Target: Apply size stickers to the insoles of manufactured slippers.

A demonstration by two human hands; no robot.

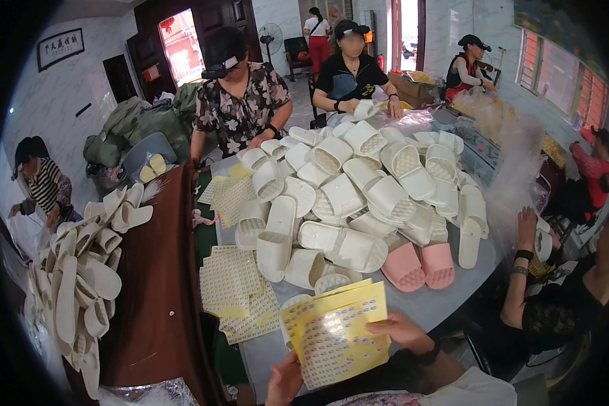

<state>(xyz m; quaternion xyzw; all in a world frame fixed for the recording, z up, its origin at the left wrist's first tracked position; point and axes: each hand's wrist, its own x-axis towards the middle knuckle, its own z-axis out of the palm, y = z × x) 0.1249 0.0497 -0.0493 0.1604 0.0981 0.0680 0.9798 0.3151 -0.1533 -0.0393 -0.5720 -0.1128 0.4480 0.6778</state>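
Near the front of the table I hold a small stack of yellow sticker sheets covered in rows of small labels, with gaps at the lower right where labels are gone. My left hand grips the lower left edge. At the right edge, the fingers of my right hand pinch the sheets. Just beyond them lies a big heap of white slippers, with a pink pair at its near right side. Part of one white slipper is hidden behind the sheets.
More sticker sheets lie on the grey table to the left. A brown surface and another slipper pile are farther left. Co-workers stand across the table; one person's arm is close on my right.
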